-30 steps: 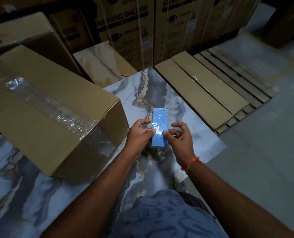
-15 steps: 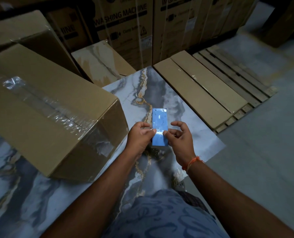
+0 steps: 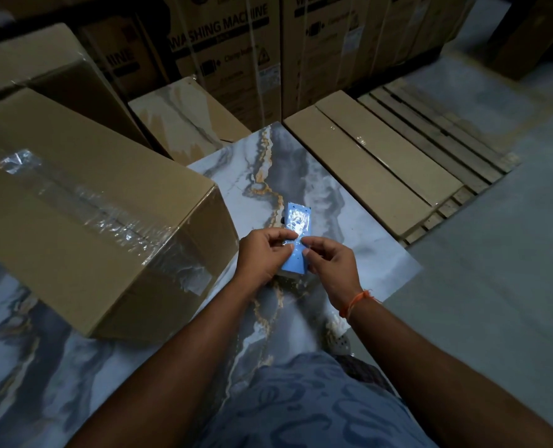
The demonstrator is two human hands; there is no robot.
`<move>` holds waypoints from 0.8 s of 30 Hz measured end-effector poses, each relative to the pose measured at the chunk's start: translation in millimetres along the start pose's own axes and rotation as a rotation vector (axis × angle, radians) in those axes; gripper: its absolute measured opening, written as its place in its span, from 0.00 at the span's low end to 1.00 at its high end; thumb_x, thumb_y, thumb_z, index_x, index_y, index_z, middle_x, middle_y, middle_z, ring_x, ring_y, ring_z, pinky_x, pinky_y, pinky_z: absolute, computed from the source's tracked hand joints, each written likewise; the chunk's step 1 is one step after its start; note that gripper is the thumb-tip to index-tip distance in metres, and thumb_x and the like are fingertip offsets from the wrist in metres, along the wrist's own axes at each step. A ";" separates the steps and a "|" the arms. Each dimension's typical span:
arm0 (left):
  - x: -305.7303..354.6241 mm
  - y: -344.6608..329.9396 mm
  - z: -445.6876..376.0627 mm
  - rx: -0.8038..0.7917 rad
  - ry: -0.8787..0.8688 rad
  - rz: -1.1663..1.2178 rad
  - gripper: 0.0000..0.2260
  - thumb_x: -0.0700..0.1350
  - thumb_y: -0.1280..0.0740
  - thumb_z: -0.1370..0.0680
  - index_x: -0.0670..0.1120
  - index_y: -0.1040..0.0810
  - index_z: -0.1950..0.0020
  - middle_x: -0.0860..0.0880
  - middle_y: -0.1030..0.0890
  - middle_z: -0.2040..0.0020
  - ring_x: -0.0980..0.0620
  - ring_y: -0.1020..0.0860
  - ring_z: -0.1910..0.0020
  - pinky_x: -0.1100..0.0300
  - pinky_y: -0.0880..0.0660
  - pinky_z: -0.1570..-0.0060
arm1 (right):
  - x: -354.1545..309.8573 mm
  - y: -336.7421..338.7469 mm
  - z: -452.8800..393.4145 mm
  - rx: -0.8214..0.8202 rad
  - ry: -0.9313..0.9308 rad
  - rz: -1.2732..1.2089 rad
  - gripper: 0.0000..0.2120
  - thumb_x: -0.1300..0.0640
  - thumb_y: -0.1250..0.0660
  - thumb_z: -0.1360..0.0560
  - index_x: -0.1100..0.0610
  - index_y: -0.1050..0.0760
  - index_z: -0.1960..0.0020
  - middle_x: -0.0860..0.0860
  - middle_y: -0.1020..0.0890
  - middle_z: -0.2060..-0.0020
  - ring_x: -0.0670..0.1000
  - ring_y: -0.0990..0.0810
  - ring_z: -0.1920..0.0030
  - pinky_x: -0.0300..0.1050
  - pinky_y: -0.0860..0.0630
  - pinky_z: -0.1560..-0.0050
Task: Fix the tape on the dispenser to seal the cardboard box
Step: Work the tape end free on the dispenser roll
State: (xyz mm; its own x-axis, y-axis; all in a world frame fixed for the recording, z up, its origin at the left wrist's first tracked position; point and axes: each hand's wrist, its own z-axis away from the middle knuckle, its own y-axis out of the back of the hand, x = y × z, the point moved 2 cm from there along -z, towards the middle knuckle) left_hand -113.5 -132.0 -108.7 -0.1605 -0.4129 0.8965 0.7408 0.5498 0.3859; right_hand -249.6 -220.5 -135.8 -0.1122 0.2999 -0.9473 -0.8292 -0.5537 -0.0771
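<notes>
Both hands meet over a blue tape dispenser (image 3: 295,240) above the marble floor (image 3: 343,227). The left hand (image 3: 262,257) and the right hand (image 3: 328,266) each pinch a shiny bit of clear tape (image 3: 296,221) on top of it, fingertips almost touching. The big cardboard box (image 3: 84,202) sits just to the left (clear tape already lies along its top).

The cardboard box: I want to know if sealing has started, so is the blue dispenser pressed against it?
No, the blue dispenser is held between both hands over the marble surface, apart from the cardboard box.
</notes>
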 end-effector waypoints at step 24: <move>-25.4 -40.8 26.3 -0.177 -0.296 -0.998 0.15 0.43 0.34 0.20 0.52 0.19 0.34 0.43 0.20 0.41 0.39 0.19 0.46 0.49 0.21 0.50 | 31.5 47.0 18.2 0.061 -0.014 0.286 0.08 0.60 0.30 0.24 0.52 0.17 0.47 0.55 0.14 0.56 0.54 0.15 0.53 0.47 0.19 0.51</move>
State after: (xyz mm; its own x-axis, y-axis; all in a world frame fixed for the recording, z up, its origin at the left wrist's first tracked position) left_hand -156.8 -124.8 -141.4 -0.8847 -0.4128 0.2163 0.2657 -0.0655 0.9618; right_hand -302.1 -222.9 -163.6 -0.3532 0.1490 -0.9236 -0.7941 -0.5697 0.2118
